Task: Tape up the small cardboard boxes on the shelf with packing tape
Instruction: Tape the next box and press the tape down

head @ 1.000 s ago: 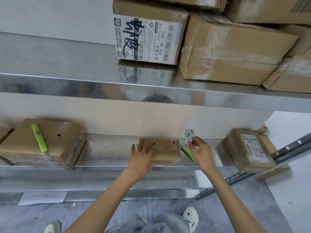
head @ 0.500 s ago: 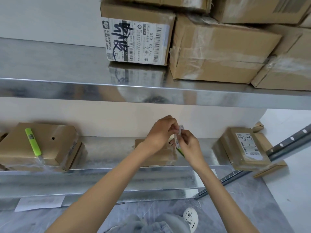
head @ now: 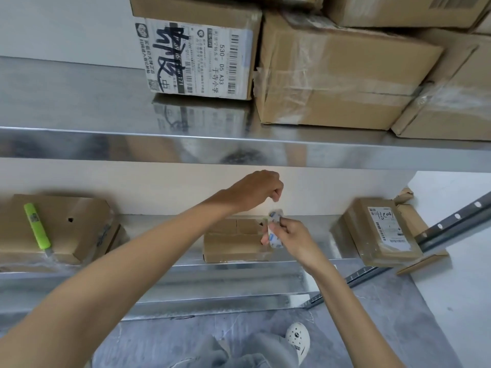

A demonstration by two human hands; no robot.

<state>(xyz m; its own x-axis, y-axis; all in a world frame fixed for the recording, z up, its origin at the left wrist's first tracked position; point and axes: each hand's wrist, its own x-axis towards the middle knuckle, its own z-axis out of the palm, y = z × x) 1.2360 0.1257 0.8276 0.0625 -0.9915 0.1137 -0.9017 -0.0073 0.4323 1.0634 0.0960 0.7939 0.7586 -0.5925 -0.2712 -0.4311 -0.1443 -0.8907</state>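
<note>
1. Head view: the hands are apart, both held out over the lower shelf.
2. The right hand grips a tape roll, fingers curled round it, the roll on edge.
3. The left hand is higher and a little to the left of the right, fingers curled and tips pinched together. I cannot tell whether a strip of clear tape is between them.
4. The small box lies flat on the lower shelf, below the left hand and just left of the right. The roll overlaps its right end from this angle; whether they touch is unclear.
5. Far out to the left of the hands a wider box lies on the same shelf, with a green knife on top of it.
6. Well to the right of the right hand there is a labelled box, with torn cardboard beside it.
7. Above both hands runs the upper shelf, with big boxes packed side by side, one with a scribbled label.
8. Below the arms I can see grey floor and a white shoe.
</note>
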